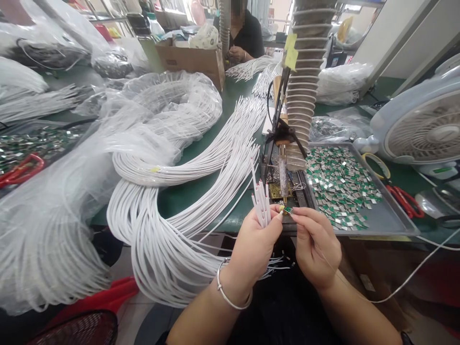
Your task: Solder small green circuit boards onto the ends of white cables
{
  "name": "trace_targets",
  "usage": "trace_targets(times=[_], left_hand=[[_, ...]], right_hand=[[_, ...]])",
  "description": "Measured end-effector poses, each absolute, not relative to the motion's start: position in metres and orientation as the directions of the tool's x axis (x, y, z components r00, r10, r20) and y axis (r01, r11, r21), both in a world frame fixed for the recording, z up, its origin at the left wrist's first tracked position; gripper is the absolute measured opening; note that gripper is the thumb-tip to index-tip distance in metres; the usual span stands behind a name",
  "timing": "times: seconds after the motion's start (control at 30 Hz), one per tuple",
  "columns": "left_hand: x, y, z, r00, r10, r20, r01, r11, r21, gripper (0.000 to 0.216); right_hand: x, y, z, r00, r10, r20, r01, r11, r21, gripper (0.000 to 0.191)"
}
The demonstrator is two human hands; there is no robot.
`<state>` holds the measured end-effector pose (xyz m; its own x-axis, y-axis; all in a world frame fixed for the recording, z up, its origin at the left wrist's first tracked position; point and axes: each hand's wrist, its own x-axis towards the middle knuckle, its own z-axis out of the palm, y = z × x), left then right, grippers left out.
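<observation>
My left hand is closed around several white cables, their cut ends pointing up. Pinched in the fingers of my right hand is a small green circuit board, held close to my left thumb and fingertips. Just above the board, a soldering iron points downward in a stand, its tip near my fingertips. A thin wire strand passes by my right palm. Whether a cable end touches the board is too small to tell.
To the right, a grey tray holds many small boards, beside red-handled scissors, a tape roll and a fan. A ribbed duct hangs overhead. Cable bundles lie left. A person sits opposite.
</observation>
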<state>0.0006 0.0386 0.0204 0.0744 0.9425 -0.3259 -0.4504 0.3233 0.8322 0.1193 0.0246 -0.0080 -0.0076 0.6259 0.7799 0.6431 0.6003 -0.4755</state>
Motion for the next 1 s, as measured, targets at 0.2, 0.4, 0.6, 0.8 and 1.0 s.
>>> trace_targets(times=[0.2,0.4,0.6,0.8,1.0], left_hand=[[0.0009,0.0388,0.0236,0.083,0.952,-0.294,-0.462,0.299,0.835,0.016],[0.0015,0.0411,0.0247,0.084,0.954,-0.289,-0.443,0.296,0.846,0.015],[0.0004,0.0386,0.0261,0.068,0.959,-0.275,-0.429,0.277,0.860,0.013],[0.0000,0.0383,0.0250,0.070,0.959,-0.276,-0.430,0.279,0.859,0.013],[-0.0005,0.0388,0.0208,0.088,0.954,-0.287,-0.413,0.297,0.861,0.013]], right_hand=[[0.1196,0.0273,-0.0063,-0.021,0.596,0.802,0.649,0.619,-0.443,0.026],[0.1191,0.0258,-0.0037,-0.022,0.593,0.805,0.655,0.617,-0.437,0.027],[0.1184,0.0259,-0.0037,-0.019,0.589,0.808,0.666,0.610,-0.429,0.027],[0.1178,0.0276,-0.0020,-0.031,0.587,0.809,0.673,0.611,-0.418,0.026],[0.1187,0.0251,-0.0039,-0.023,0.613,0.790,0.659,0.603,-0.449,0.026]])
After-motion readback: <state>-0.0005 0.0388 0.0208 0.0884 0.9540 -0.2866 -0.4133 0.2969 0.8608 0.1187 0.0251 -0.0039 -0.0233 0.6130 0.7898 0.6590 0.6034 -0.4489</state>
